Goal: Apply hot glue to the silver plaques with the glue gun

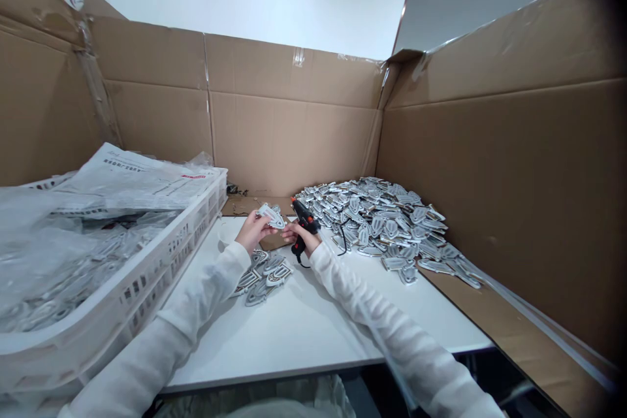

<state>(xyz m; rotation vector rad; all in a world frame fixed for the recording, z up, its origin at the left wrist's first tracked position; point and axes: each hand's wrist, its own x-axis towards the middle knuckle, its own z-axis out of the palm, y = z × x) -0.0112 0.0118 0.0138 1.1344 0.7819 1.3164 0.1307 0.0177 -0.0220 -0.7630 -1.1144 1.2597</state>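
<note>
My left hand (253,230) is closed on a small silver shield-shaped badge (271,215), held up above the white table (313,326). My right hand (304,237) grips a black and orange hot glue gun (304,217), its nozzle pointing towards the badge. Both hands are close together, almost touching. Below them a small group of the same badges (264,271) lies on the table. Both arms wear white sleeves.
A large heap of silver badges (386,222) covers the table's far right. A white plastic crate (147,274) on the left holds bagged badges under clear plastic and printed paper. Tall cardboard walls (490,163) enclose the table on the left, back and right.
</note>
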